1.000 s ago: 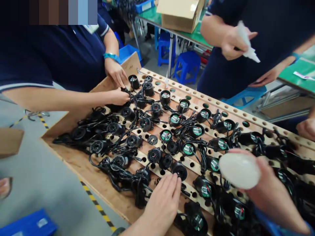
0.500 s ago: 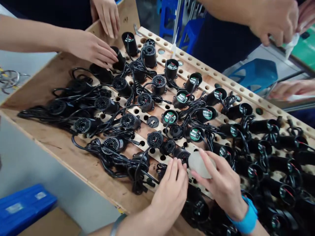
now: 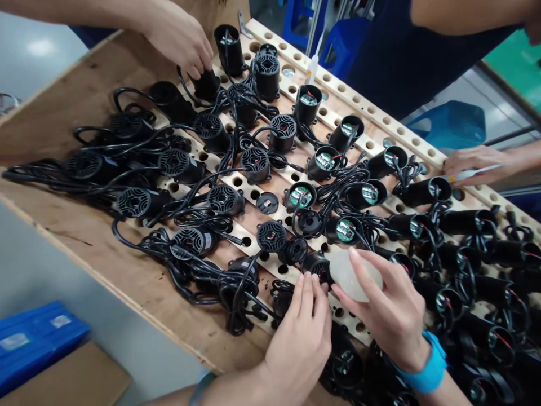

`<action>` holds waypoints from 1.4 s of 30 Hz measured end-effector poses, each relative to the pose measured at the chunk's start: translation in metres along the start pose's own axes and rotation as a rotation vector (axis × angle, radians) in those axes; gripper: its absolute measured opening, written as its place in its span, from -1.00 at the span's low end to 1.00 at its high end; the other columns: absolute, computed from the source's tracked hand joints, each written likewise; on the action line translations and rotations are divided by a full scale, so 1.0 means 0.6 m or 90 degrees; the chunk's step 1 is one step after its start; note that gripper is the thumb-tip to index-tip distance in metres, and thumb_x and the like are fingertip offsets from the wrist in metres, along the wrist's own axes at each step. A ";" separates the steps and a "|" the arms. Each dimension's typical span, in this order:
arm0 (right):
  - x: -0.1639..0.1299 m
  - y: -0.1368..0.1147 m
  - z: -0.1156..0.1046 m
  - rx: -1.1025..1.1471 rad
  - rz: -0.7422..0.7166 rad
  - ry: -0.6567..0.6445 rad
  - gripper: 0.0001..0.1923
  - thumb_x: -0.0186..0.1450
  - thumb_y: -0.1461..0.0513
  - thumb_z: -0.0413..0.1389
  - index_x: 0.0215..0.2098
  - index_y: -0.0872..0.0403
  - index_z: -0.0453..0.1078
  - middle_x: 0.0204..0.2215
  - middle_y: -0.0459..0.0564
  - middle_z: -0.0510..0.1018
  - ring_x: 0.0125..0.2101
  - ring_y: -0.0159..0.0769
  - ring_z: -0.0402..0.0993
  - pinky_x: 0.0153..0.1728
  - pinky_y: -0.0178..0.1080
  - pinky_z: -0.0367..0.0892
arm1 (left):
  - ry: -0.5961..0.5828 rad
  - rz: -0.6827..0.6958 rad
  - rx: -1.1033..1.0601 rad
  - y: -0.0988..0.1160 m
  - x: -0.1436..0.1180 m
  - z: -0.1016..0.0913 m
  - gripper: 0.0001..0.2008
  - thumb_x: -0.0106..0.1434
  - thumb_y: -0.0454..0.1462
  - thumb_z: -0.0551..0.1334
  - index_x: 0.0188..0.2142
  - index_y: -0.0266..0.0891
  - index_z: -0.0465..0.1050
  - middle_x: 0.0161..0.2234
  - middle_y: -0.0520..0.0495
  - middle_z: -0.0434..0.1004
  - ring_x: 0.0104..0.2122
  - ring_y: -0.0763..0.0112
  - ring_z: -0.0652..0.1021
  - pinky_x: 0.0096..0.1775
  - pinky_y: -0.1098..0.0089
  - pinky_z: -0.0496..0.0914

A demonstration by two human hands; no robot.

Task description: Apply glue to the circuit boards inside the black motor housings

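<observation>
Fingers of the right hand [image 3: 389,316] pinch a white disc [image 3: 353,274], face tilted up-left, touching the black housing [image 3: 318,265].

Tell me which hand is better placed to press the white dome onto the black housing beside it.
The right hand: it already grips the white dome right beside the black housing. The left hand holds nothing, its fingertips resting at that housing.

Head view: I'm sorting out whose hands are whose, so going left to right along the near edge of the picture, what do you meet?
Blue bin → left hand, fingertips on a black housing → white translucent dome held in the right hand → blue wristband.
</observation>
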State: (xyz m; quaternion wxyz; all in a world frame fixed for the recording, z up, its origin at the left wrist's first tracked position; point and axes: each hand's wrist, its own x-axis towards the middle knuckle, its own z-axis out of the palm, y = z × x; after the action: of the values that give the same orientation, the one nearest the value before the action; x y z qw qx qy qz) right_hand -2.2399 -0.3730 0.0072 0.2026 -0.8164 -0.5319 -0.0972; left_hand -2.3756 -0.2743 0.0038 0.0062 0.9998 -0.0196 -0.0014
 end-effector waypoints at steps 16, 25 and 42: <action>-0.073 -0.002 -0.042 0.031 0.093 -0.034 -0.28 0.24 0.21 0.18 0.31 0.08 0.06 -0.08 0.22 0.41 -0.19 -0.11 0.42 -0.25 -0.14 0.41 | -0.032 0.021 0.036 -0.001 0.001 -0.003 -0.50 0.20 -0.30 0.10 0.09 -0.60 0.33 0.05 -0.46 0.38 0.09 -0.14 0.40 0.16 -0.01 0.29; -0.054 0.020 -0.033 0.002 0.037 -0.035 -0.22 0.24 0.20 0.18 0.34 0.11 -0.04 -0.10 0.24 0.42 -0.20 -0.10 0.42 -0.26 -0.14 0.41 | -0.035 0.026 0.041 -0.001 0.002 -0.003 -0.51 0.21 -0.32 0.09 0.08 -0.60 0.33 0.05 -0.47 0.38 0.08 -0.13 0.40 0.14 0.02 0.32; -0.072 0.015 -0.026 0.024 0.024 -0.038 -0.27 0.18 0.24 0.24 0.27 0.15 0.13 -0.11 0.24 0.44 -0.23 -0.13 0.42 -0.25 -0.17 0.39 | -0.041 0.022 0.058 0.001 0.002 -0.003 -0.53 0.26 -0.34 0.01 0.11 -0.60 0.30 0.08 -0.45 0.37 0.08 -0.04 0.42 0.13 0.03 0.33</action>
State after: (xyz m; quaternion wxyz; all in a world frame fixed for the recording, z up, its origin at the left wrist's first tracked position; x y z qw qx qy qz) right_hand -2.2491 -0.4189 0.0031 0.2039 -0.8247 -0.5242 -0.0585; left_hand -2.3747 -0.2746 0.0056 -0.0403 0.9980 -0.0369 -0.0325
